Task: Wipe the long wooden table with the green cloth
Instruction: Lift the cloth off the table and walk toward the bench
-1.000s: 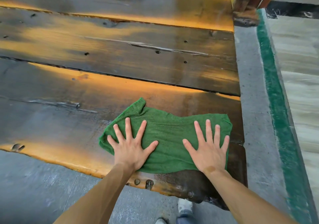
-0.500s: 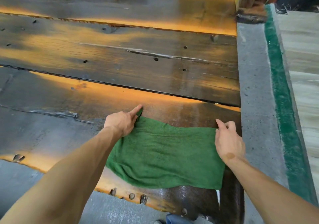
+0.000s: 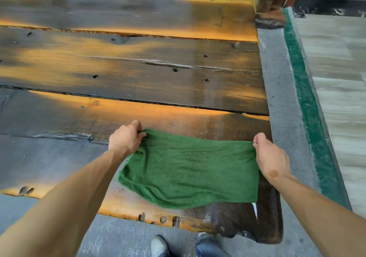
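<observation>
Green cloth lies spread on the near plank of the long wooden table, at its right end, long axis running left-right along the table's length. Left hand pinches the far-left corner, fingers curled round the edge; right hand pinches the far-right corner the same way. Both grips sit on the far edge, so the body of the cloth lies toward the person from the hands (near edge close to the plank's front rim, near-right corner close to the table's end). Far edge looks pulled taut between the hands, near part slack and flat on wood. Hands equally placed, neither nearer. Unwiped length of table stretches away to the left and across the two far planks, so next stroke likely heads left or forward. Concrete floor with a green strip lies beyond the right end.
</observation>
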A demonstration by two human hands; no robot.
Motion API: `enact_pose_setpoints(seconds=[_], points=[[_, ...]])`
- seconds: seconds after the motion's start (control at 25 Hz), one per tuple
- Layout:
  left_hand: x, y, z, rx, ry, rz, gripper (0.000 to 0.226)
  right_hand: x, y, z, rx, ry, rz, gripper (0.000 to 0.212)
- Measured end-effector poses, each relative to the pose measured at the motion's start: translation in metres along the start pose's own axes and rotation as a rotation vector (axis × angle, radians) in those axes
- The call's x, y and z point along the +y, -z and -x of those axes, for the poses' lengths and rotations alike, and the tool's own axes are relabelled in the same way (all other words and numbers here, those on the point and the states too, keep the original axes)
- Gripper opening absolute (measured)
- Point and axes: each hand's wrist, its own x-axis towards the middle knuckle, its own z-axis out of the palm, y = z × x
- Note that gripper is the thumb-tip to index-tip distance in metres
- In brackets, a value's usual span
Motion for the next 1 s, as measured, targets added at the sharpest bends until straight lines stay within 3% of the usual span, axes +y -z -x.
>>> enact_pose_setpoints(seconds=[0.12, 0.28, 0.6, 0.76, 1.0], points=[[-0.026, 0.019, 0.009, 0.062, 0.029, 0.122, 0.016, 0.003, 0.022, 0.013, 0.007, 0.082, 0.178, 0.011], [-0.042, 0.062, 0.033, 0.135, 0.067, 0.230, 0.014, -0.014, 0.064, 0.022, 0.068, 0.174, 0.296, 0.028], [-0.061, 0.198, 0.091, 0.398, 0.129, 0.496, 0.019, -0.080, 0.204, 0.032, 0.471, 0.263, 0.062, 0.021], [-0.064, 0.288, 0.121, 0.599, 0.075, 0.613, 0.015, -0.124, 0.283, 0.032, 0.655, 0.325, -0.068, 0.019], [-0.066, 0.396, 0.164, 0.959, 0.130, 0.767, 0.017, -0.205, 0.385, 0.031, 0.890, 0.457, -0.286, 0.019]])
